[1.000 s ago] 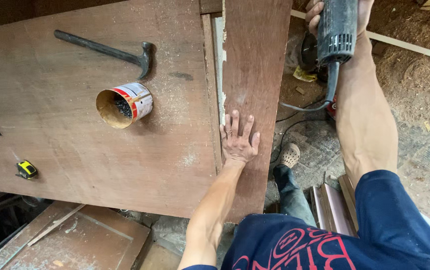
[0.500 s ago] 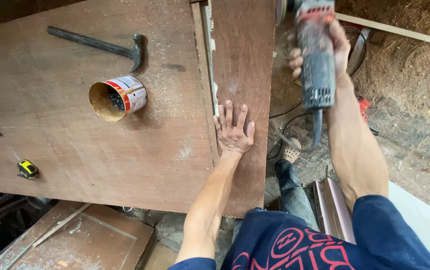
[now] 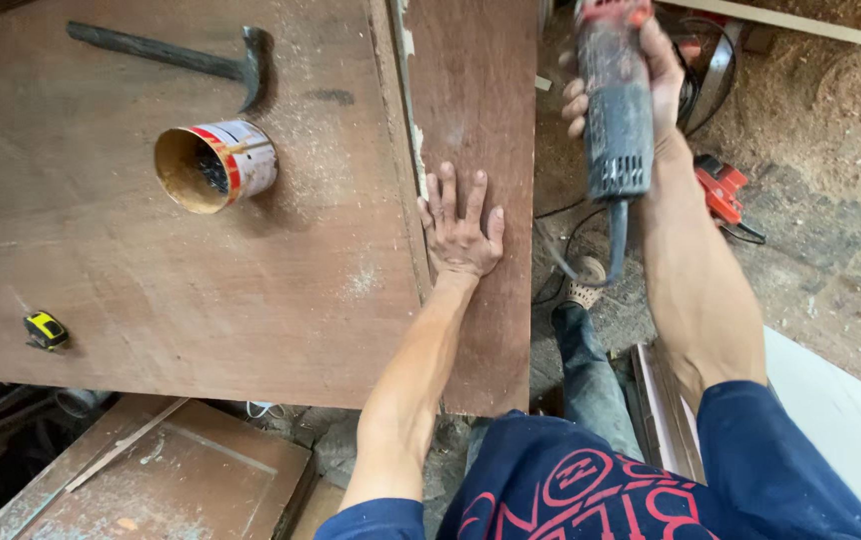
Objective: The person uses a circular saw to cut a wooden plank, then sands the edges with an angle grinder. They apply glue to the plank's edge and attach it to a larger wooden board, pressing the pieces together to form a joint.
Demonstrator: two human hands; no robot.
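Two plywood sheets [image 3: 201,250], left hand [image 3: 461,225] flat, right hand [image 3: 641,80] gripping power tool [image 3: 616,120], sawdust floor [image 3: 821,200]

Bare left forearm stretched forward from a dark blue sleeve, wrist straight, ending in the left hand [image 3: 461,225] laid palm down and flat, fingers [image 3: 448,190] spread and pointing away from the body, thumb out to the right side; no curl in the knuckles, nothing clasped. Bare right arm raised and extended further forward from the matching blue sleeve, elbow slightly bent, forearm turned so its inner side faces up; right hand [image 3: 641,85] held higher than the left, fingers wrapped closed in a firm grip, fingertips showing along the left side of the fist, wrist in line with the forearm.
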